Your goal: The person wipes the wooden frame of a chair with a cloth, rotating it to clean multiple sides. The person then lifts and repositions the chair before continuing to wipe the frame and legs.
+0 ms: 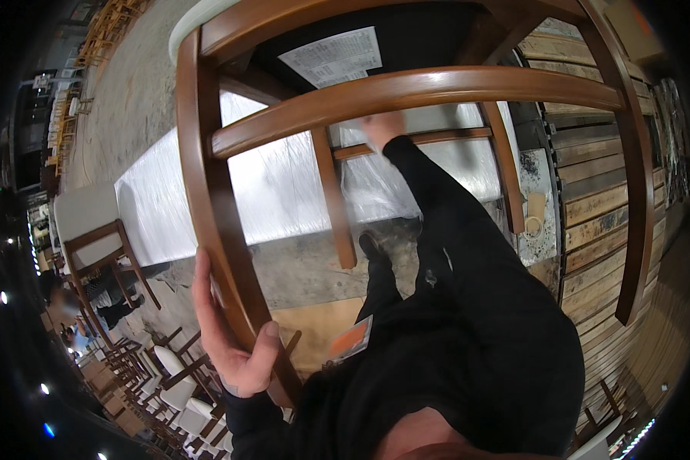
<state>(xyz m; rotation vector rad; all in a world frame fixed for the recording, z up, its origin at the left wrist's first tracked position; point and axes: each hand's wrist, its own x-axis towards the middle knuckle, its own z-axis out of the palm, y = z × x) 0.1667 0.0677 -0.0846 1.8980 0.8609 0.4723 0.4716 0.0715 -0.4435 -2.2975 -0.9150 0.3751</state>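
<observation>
A brown wooden chair (414, 88) is tipped so that its underside faces me, with a white printed label (337, 57) on the dark seat bottom. My left hand (241, 356) cups the near left leg (215, 207), thumb on one side and fingers stretched along the other. Past the curved rail, my right hand (385, 126) is close to the lower crossbar (452, 136). Motion blur and the rail hide its fingers, so I cannot see whether it holds anything. Clear plastic film (272, 188) covers the pale surface beneath the chair.
Slatted wooden pallets (594, 222) lie on the right, beside a stained board (537, 184) bearing a tan ring-shaped item. A pale-seated chair (92, 218) stands at left, near a person (61, 310). Several more chairs (180, 391) crowd the lower left. Cardboard (314, 314) lies near my feet.
</observation>
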